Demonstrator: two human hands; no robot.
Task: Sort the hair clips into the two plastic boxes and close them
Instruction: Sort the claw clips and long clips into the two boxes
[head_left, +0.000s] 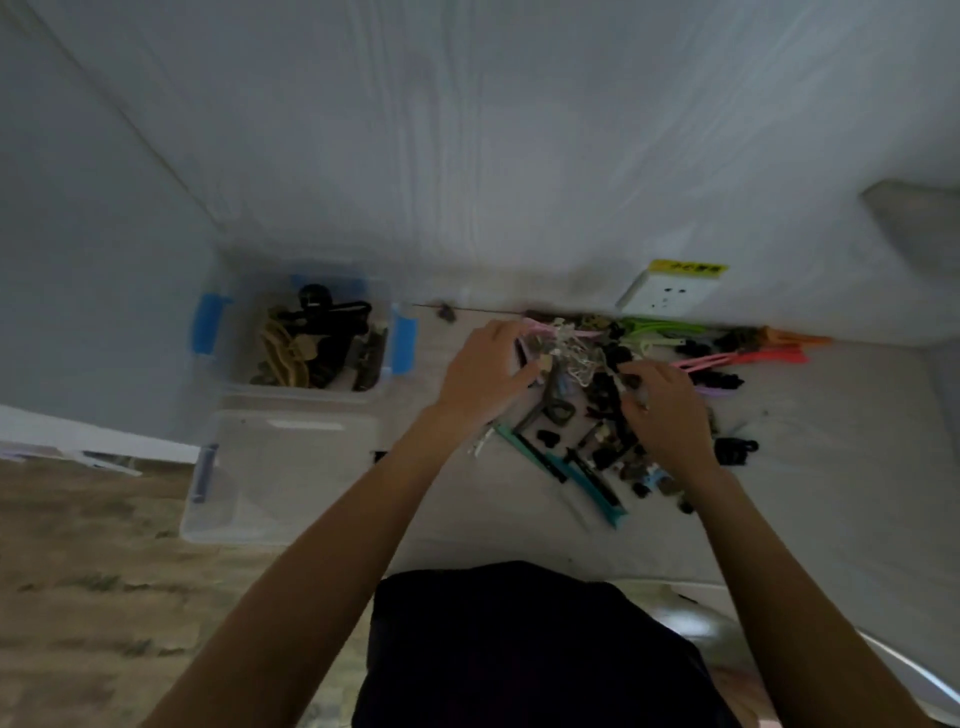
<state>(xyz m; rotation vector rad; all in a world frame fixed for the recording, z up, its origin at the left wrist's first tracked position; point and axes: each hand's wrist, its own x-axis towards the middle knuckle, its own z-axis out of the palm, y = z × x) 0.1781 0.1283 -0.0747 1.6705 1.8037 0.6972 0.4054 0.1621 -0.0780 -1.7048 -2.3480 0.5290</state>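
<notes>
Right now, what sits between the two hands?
Head view: part of the loose hair clip pile fills the gap between left hand and right hand; both hands touch it.

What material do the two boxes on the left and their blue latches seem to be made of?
Far box: seemingly clear, slightly frosted plastic; the clips inside show through its wall. Near box: the same translucent plastic, with its contents not discernible. Blue latches: likely opaque, matte plastic, judging by their solid colour.
</notes>
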